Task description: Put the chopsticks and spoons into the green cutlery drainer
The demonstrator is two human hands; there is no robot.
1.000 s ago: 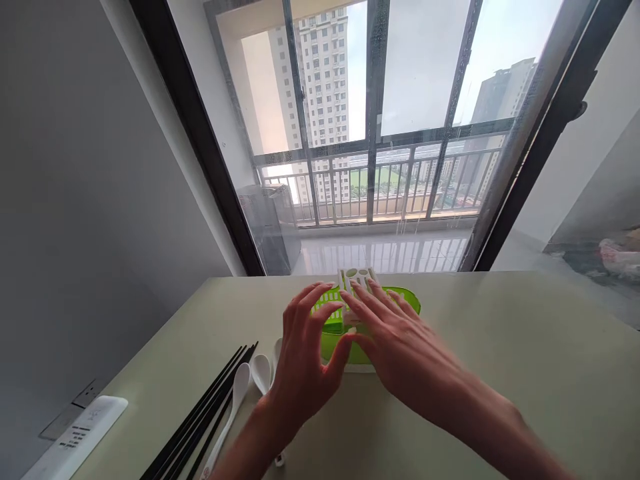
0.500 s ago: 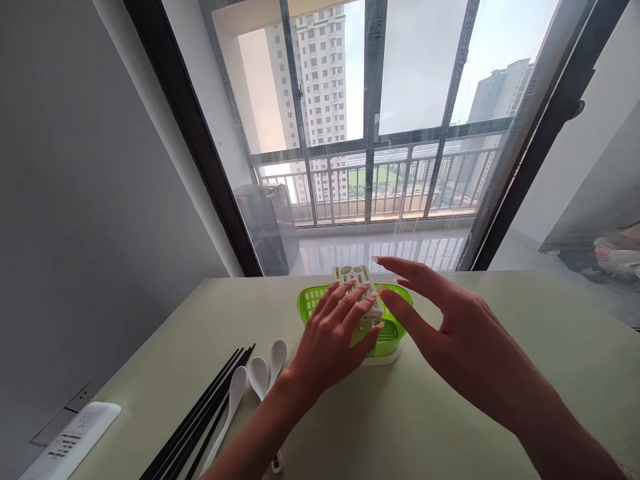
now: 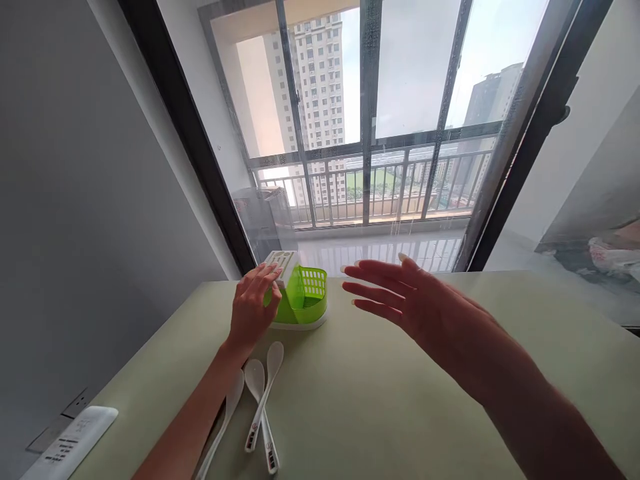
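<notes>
Left hand rests fingers-wrapped on green cutlery basket at table's far left edge (right hand hovers empty, fingers spread); white spoons lie outside it, unloaded.

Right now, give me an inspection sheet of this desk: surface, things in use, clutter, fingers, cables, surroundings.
Surface: pale green table, bare on the right side.
Things in use: green basket with a white slotted insert, near the far edge on a white base.
Clutter: three white spoons by the left forearm; white power strip at the near left edge.
Fingers: left hand rests on the basket's left side, fingers over the insert; right hand hovers open, apart from it, holding nothing.
Cables: nothing seen.
Surroundings: grey wall at left with a wall socket; glass balcony door, railing and tower blocks beyond.
</notes>
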